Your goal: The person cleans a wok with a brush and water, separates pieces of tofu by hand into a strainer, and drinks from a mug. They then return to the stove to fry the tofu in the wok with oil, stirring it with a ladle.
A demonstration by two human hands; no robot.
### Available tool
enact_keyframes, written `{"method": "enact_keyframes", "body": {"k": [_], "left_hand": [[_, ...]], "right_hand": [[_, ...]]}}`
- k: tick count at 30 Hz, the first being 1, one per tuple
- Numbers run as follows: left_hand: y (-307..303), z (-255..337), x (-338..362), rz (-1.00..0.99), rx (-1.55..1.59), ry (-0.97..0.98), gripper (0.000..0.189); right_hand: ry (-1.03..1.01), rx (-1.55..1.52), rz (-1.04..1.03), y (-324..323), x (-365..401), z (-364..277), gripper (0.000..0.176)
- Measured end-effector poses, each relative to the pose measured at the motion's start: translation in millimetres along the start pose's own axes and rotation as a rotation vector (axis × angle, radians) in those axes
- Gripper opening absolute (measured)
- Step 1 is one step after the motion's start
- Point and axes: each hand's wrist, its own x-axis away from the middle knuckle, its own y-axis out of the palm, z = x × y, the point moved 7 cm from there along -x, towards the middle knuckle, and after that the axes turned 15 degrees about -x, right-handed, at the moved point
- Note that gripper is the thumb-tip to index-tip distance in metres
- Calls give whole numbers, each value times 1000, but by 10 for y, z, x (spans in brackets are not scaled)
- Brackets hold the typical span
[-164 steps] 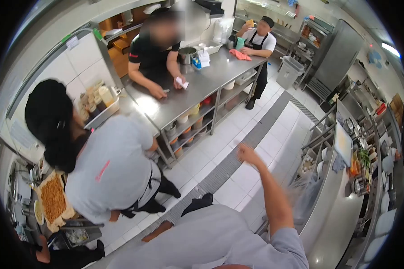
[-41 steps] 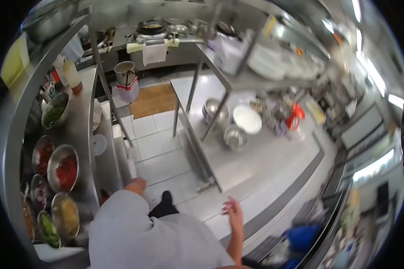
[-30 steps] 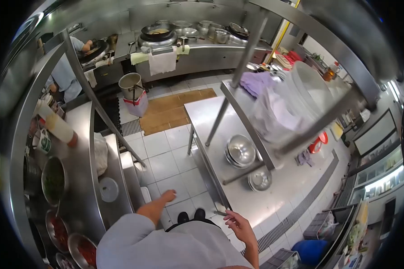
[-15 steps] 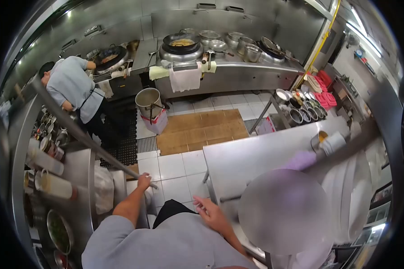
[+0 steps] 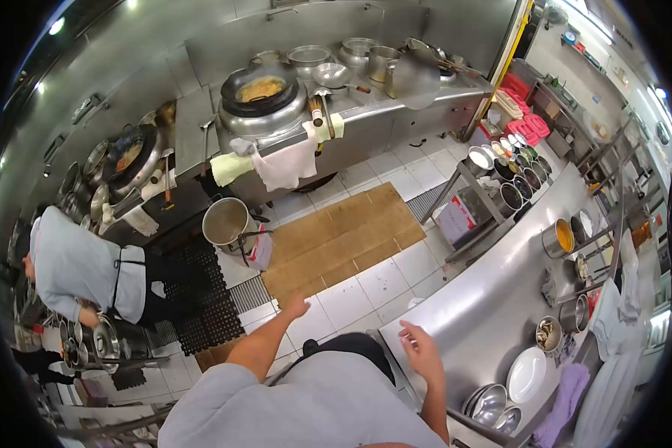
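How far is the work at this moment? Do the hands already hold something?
Done: the wok already holds yellow food; bowls and a white plate lie on the steel counter. In hand: nothing. The left hand hangs open above the floor tiles; the right hand is open over the counter's near edge. Left: bowls and plate lie untouched, beyond the right hand.

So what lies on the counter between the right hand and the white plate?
Nothing: in the head view, the steel counter between the right hand and the white plate is bare.
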Motion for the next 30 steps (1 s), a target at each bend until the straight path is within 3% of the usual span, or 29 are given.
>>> {"method": "enact_keyframes", "body": {"k": [4, 8, 10, 12, 13, 14, 16, 18, 20, 21, 23, 24, 25, 26, 27, 28, 29, 30], "left_hand": [[-601, -41, -888, 114, 58, 31, 44], [-686, -668, -1381, 100, 15, -1, 42], [-519, -1272, -1549, 144, 594, -96, 39], [-1031, -1273, -1305, -34, -39, -130, 40], [-1096, -1464, -1159, -51, 40, -335, 41], [-760, -2000, -1069, -213, -135, -369, 45], [-877, -2298, -798, -223, -119, -512, 44], [-1009, -2454, -531, -145, 2, -777, 41], [-675, -2707, -366, -73, 110, -849, 38], [-579, -2764, -456, -2, 206, -896, 35], [-611, -2356, -650, -81, 348, -921, 32], [-347, -2320, -840, -14, 312, -731, 33], [-111, -2312, -950, 42, 267, -538, 34], [-336, -1997, -1090, -119, 373, -866, 40], [-166, -1984, -1361, 47, 340, -511, 36], [261, -2073, -1641, -146, 279, -824, 32], [249, -2282, -2026, -135, 279, -793, 32], [244, -2160, -2029, -104, 305, -736, 32]], "right_hand": [[-30, 5, 114, -140, -886, 62, 36], [-46, 4, 81, -156, -2098, 715, 37], [121, -228, 38, -87, -2860, 1253, 38], [217, -314, -41, 191, -3668, 1627, 39], [295, -494, -55, 339, -3983, 1702, 39], [343, -675, -64, 496, -4474, 1687, 39], [268, -692, -80, 777, -5432, 1573, 41], [194, -764, -39, 988, -6382, 1424, 42], [204, -583, 64, 1131, -7180, 1340, 44], [201, -570, 55, 1197, -7472, 1399, 44], [420, -488, 3, 1428, -8121, 1565, 44], [505, -592, 22, 1536, -8282, 1600, 41], [522, -768, -107, 1670, -8398, 1546, 38], [537, -948, -229, 1773, -8458, 1491, 35], [542, -947, -205, 1748, -8461, 1519, 35], [493, -730, -235, 1702, -8486, 1479, 31], [427, -513, -263, 1692, -8629, 1340, 28], [317, -431, -97, 1522, -8605, 1103, 24]]}}
